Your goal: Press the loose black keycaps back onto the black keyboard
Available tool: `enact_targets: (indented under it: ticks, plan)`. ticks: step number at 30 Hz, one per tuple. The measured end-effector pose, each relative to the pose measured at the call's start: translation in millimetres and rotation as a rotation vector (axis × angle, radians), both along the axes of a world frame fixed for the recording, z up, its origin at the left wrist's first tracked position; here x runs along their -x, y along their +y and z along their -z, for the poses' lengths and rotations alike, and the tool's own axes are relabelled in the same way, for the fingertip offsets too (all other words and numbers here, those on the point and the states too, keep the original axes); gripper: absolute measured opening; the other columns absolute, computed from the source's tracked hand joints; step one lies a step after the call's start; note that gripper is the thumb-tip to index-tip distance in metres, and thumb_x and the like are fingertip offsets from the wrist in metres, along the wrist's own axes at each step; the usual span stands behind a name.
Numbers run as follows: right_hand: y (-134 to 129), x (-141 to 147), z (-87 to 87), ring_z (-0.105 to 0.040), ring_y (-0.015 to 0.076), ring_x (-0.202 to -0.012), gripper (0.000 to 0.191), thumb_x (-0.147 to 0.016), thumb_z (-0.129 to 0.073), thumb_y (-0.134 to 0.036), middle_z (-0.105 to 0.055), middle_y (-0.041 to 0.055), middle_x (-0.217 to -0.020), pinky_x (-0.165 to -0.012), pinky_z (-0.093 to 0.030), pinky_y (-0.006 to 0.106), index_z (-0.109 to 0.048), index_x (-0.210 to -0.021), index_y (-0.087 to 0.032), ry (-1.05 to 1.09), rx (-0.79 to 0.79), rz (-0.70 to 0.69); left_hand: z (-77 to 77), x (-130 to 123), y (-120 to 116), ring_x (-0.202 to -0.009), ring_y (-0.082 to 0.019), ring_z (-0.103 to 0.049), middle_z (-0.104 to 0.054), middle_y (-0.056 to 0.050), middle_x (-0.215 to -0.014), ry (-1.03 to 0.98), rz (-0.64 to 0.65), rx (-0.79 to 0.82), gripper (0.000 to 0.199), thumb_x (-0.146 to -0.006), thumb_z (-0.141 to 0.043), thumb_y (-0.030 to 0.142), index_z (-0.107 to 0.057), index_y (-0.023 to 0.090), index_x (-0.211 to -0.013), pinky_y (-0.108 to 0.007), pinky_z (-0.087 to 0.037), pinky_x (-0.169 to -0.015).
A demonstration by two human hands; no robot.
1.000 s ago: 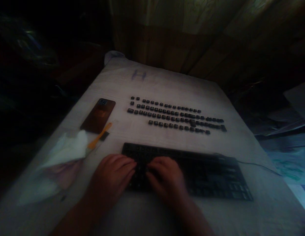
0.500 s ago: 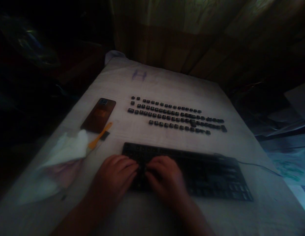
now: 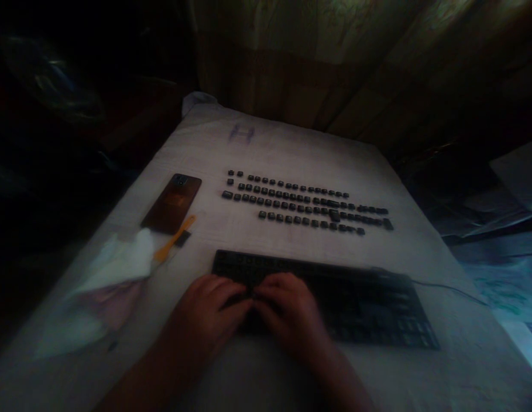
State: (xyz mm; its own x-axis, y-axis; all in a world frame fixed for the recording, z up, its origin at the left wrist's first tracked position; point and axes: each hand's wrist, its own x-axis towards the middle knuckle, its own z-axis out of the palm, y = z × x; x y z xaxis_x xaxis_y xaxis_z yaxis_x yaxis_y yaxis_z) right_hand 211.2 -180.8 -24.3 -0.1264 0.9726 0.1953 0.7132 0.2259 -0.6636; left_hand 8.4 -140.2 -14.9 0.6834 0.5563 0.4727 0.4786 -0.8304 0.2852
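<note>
Pale cloth (image 3: 292, 143) covers our table. At left lies our brown phone (image 3: 173, 203), then an orange-handled brush (image 3: 175, 237). Our left hand (image 3: 208, 312) and right hand (image 3: 289, 303) meet over the black keyboard's (image 3: 369, 303) left part, fingers curled, nearly touching; we cannot tell what they grip. Loose keycaps (image 3: 292, 197) lie in rows beyond.

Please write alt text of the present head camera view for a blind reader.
Two bare hands, left and right, meet over the left part of a black keyboard; beyond it, loose keycaps lie in rows on a pale cloth.
</note>
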Motion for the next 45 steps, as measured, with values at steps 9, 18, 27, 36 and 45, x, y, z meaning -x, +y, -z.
enact_targets:
  ticks: [9,18,27,36,45]
  plan:
    - [1.9,2.0,0.7,-0.065,0.0218,-0.084,0.018,-0.087,-0.061,-0.012,-0.071,0.0062,-0.088,-0.075,-0.049,0.038,-0.076,-0.087,-0.022,0.017,-0.004,0.020,0.5,0.0,-1.9,-0.089,-0.022,-0.066,-0.074,-0.004,-0.101,0.014,-0.013,-0.025,0.029,-0.101,-0.046,0.019,-0.074,0.024,-0.101,-0.042,-0.054,-0.082]
    - [1.7,5.0,-1.3,-0.065,0.0217,-0.083,0.018,-0.088,-0.060,-0.014,-0.070,0.0060,-0.086,-0.074,-0.049,0.037,-0.076,-0.084,-0.022,-0.003,-0.016,0.052,5.0,0.7,-5.4,-0.094,-0.023,-0.065,-0.074,-0.004,-0.103,0.054,-0.039,-0.010,0.026,-0.100,-0.049,0.019,-0.074,0.025,-0.104,-0.044,-0.053,-0.085]
    - [0.7,8.6,-0.2,-0.063,0.0221,-0.082,0.017,-0.083,-0.064,-0.008,-0.069,0.0063,-0.086,-0.073,-0.046,0.038,-0.075,-0.082,-0.021,-0.060,-0.033,0.063,5.1,-0.1,-3.3,-0.094,-0.026,-0.065,-0.074,-0.005,-0.104,0.042,-0.038,-0.013,0.028,-0.100,-0.047,0.018,-0.074,0.024,-0.100,-0.047,-0.053,-0.082]
    - [1.6,8.1,0.4,-0.062,0.0210,-0.081,0.016,-0.084,-0.063,-0.009,-0.069,0.0056,-0.085,-0.073,-0.045,0.037,-0.075,-0.080,-0.021,-0.047,-0.048,0.069,3.4,-2.0,-3.2,-0.091,-0.026,-0.065,-0.075,-0.005,-0.102,0.011,-0.032,0.009,0.025,-0.098,-0.050,0.017,-0.074,0.024,-0.099,-0.046,-0.055,-0.079]
    - [2.5,6.5,1.4,-0.063,0.0212,-0.082,0.016,-0.085,-0.064,-0.012,-0.070,0.0055,-0.086,-0.073,-0.046,0.036,-0.075,-0.080,-0.022,-0.043,-0.045,0.055,2.6,-1.4,-1.7,-0.090,-0.025,-0.064,-0.074,-0.006,-0.100,-0.013,-0.014,0.017,0.023,-0.095,-0.053,0.015,-0.074,0.023,-0.099,-0.043,-0.055,-0.077]
